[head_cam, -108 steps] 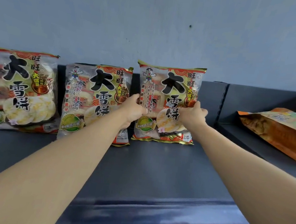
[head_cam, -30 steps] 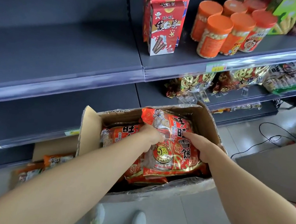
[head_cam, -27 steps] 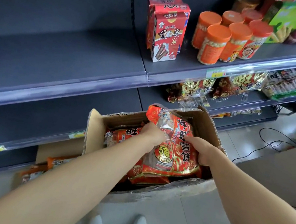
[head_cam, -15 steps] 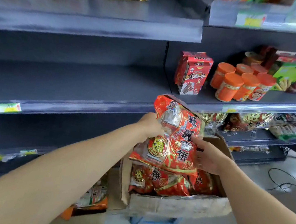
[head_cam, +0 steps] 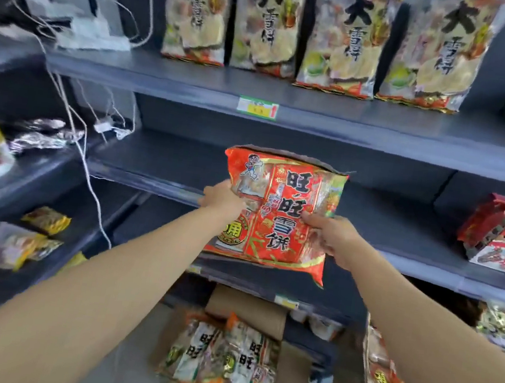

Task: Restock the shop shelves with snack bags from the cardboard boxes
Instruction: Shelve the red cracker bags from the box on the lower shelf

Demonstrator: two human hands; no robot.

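**Bag position.** The red snack bag [head_cam: 286,215] is held upright in the air at the centre of the view, printed face toward the camera, in front of the middle shelf [head_cam: 168,161]. It does not appear to rest on anything. Its lower seam hangs in front of the shelf lip.

**Hands.** The bag is grasped on both sides. The left hand [head_cam: 222,202] is clenched on the edge at 9 o'clock. The right hand [head_cam: 328,236] is curled round the edge at 4 o'clock.

**Surroundings, read from the bag.**
- 9 to 3 o'clock: bare board of the middle shelf.
- 3 o'clock, well apart: red cartons [head_cam: 502,234] on the same shelf.
- 12 o'clock: the top shelf [head_cam: 319,110], with four pale snack bags [head_cam: 338,38] stood upright side by side.
- 6 o'clock: a cardboard box [head_cam: 249,306] holding further bags.
- 10 o'clock: white cables [head_cam: 70,122] hanging down.

**Step in hand.** Placement on the middle shelf is judged to be under way.

**Procedure.**
1. The bag is to be lifted clear of the shelf lip.
2. The lower seam is to be set down first, well back on the board.
3. The printed face is to be kept outward and the bag upright, as in the row above.
4. Both grips are to be kept until the base is seated, since a bag released early is likely to slump forward.
5. Hard squeezing is to be avoided, as the contents are probably brittle.
6. Room is to be left alongside for further bags.
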